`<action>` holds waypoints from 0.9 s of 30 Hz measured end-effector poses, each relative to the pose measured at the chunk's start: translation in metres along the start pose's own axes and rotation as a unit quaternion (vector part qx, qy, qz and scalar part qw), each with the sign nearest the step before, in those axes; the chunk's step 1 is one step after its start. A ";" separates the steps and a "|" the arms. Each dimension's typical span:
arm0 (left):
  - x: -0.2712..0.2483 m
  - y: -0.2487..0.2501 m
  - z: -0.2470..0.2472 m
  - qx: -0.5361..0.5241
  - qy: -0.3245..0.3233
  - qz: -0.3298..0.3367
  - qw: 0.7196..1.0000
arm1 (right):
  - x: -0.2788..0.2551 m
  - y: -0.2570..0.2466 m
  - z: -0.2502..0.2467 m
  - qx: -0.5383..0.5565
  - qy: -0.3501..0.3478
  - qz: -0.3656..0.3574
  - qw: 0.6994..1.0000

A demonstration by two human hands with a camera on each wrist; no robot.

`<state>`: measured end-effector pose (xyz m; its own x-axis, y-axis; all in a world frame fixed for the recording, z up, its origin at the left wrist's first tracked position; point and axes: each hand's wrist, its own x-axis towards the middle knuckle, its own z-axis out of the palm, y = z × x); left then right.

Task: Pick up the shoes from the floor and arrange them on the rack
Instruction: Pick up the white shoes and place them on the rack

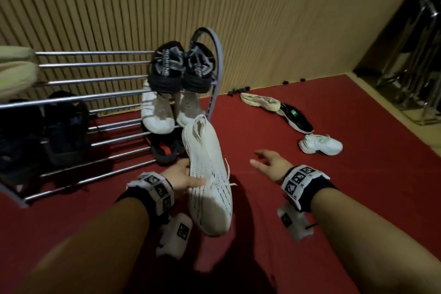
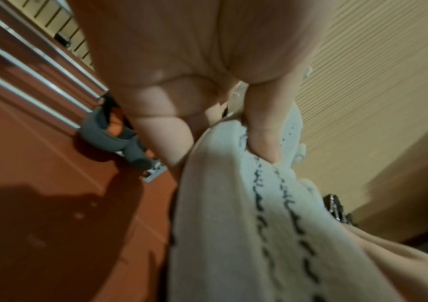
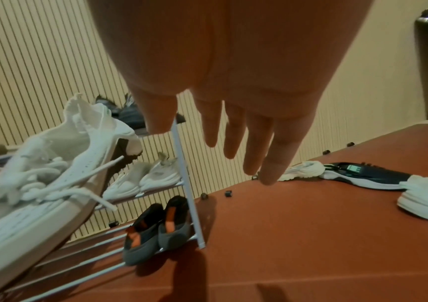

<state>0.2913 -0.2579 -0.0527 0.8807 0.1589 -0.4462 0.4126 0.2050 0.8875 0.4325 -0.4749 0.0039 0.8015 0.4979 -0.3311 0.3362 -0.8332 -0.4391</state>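
My left hand (image 1: 185, 178) grips a white knit sneaker (image 1: 208, 174) by its side, thumb on top, lifted above the red floor with its toe towards me; the same sneaker (image 2: 246, 224) (image 3: 39, 163) fills the wrist views. My right hand (image 1: 267, 162) hovers empty to its right, fingers (image 3: 236, 141) spread straight. The metal shoe rack (image 1: 95, 98) stands at the left, holding black shoes (image 1: 182, 67) on top, white ones (image 1: 160, 112) below and grey-orange ones (image 3: 156, 230) at the bottom. On the floor lie a cream shoe (image 1: 259, 100), a black-and-white shoe (image 1: 294, 117) and a white shoe (image 1: 321, 144).
A ribbed beige wall (image 1: 262, 19) runs behind the rack. A dark chair with chrome legs (image 1: 410, 55) stands at the far right. Small black pieces (image 1: 238, 90) lie along the wall's foot. Dark shoes (image 1: 47, 126) fill the rack's left side.
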 end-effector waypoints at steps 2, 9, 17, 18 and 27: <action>0.009 0.010 0.027 -0.024 0.025 -0.004 0.999 | 0.003 0.024 -0.016 -0.004 -0.003 -0.003 1.000; 0.040 0.044 0.114 -0.027 0.108 0.004 0.994 | 0.023 0.099 -0.076 -0.019 -0.022 -0.036 0.999; 0.072 0.100 0.215 -0.013 0.124 0.025 0.992 | 0.026 0.178 -0.133 0.008 -0.010 -0.030 0.999; 0.078 0.106 0.222 -0.015 0.119 0.034 0.992 | 0.025 0.186 -0.140 0.010 -0.009 -0.026 1.000; 0.129 0.150 0.276 -0.011 0.070 0.034 0.997 | 0.019 0.238 -0.185 -0.033 0.016 0.026 0.999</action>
<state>0.5306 -0.4731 0.0544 0.8646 0.3056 -0.3989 0.3475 0.2098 0.9139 0.6194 -0.7085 0.0473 0.8345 0.4455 -0.3243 0.3241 -0.8728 -0.3650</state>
